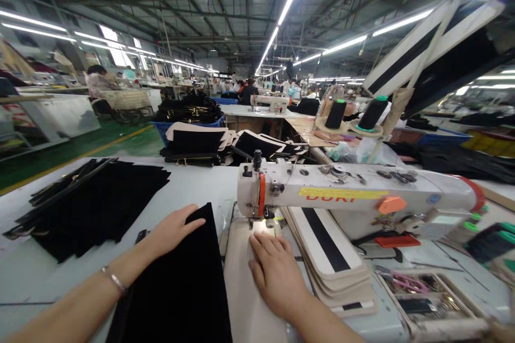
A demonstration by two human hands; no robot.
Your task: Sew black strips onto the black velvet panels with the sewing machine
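Observation:
My left hand [177,230] grips the top edge of a black fabric panel [181,289], its thumb on the near face and the other fingers partly hidden behind. The panel hangs over the left side of a beige piece [239,278] that lies on the sewing machine's bed. On that beige piece my right hand [276,268] rests flat, fingers stretched toward the presser foot [253,222] and needle area of the white sewing machine [362,190]. Right of this hand, partly under the machine arm, lies a stack of beige panels with a black stripe [330,241].
Black fabric pieces [100,203] are fanned out on the table's left. Beige-and-black pieces [197,142] are piled behind the machine, near a blue crate [161,131]. Thread cones [372,112] stand at the back right. A small-tool tray [430,305] is at front right.

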